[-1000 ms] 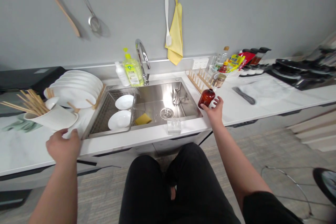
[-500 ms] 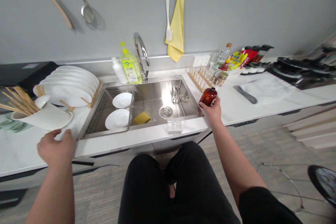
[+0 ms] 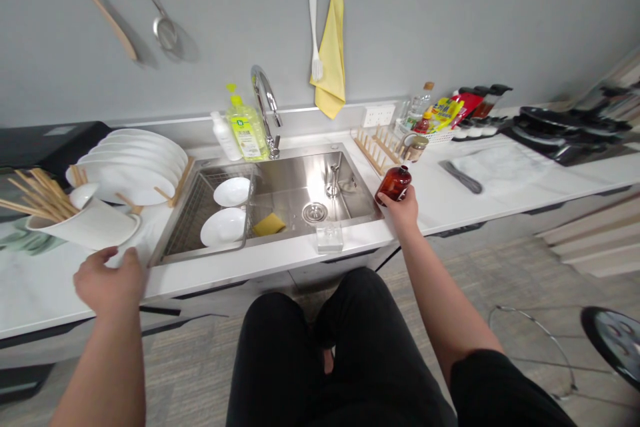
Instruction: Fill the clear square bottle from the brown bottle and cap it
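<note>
My right hand is wrapped around an amber bottle at the sink's right front corner. The bottle has no cap or pump on its neck. My left hand rests at the counter's left side, thumb and fingers apart, holding nothing. Just beyond its fingertips is a white utensil holder full of chopsticks. Between my hands lies the steel sink, with two white bowls in a wire basket and a yellow sponge beside it.
White plates stand in a rack at the left. Dish soap and a white bottle stand by the faucet. A clear block-like dish sits on the front edge. A wooden rack and condiments are at the right.
The view has shifted slightly, so the counter things sit a little further left. My right hand still holds the bottle and my left hand stays by the holder.
</note>
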Demonstrator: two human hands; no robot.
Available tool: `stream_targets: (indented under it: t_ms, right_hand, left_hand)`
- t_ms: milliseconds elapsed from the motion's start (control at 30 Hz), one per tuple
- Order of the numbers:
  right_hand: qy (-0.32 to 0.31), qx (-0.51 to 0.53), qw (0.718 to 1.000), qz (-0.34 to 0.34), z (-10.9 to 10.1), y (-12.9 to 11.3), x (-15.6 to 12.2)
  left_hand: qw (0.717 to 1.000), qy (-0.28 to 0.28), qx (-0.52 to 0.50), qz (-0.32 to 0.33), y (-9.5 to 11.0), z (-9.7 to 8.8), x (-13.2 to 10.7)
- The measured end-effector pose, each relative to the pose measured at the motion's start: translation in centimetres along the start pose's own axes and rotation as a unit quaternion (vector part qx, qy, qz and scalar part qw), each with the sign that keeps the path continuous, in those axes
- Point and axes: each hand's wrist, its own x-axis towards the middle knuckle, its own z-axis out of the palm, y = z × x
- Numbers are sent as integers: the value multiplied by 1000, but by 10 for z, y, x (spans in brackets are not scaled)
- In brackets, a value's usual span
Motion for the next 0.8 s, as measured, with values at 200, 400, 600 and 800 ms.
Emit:
stream_targets:
  t_ms: [200, 400, 600, 800]
  right_hand:
    - [1, -1, 1000, -1, 0, 2, -1]
    - [-34, 41, 998, -19, -1, 7, -2]
    - [-168, 143, 973, -68, -5, -1, -8]
    - [-274, 146, 945, -101, -7, -9, -14]
  left_hand:
    - [999, 42, -13, 28, 12, -11, -16]
    - [960, -108, -199, 167, 130, -10, -132]
    - [766, -425, -399, 269, 241, 32, -224]
    - [702, -516, -407, 274, 279, 43, -239]
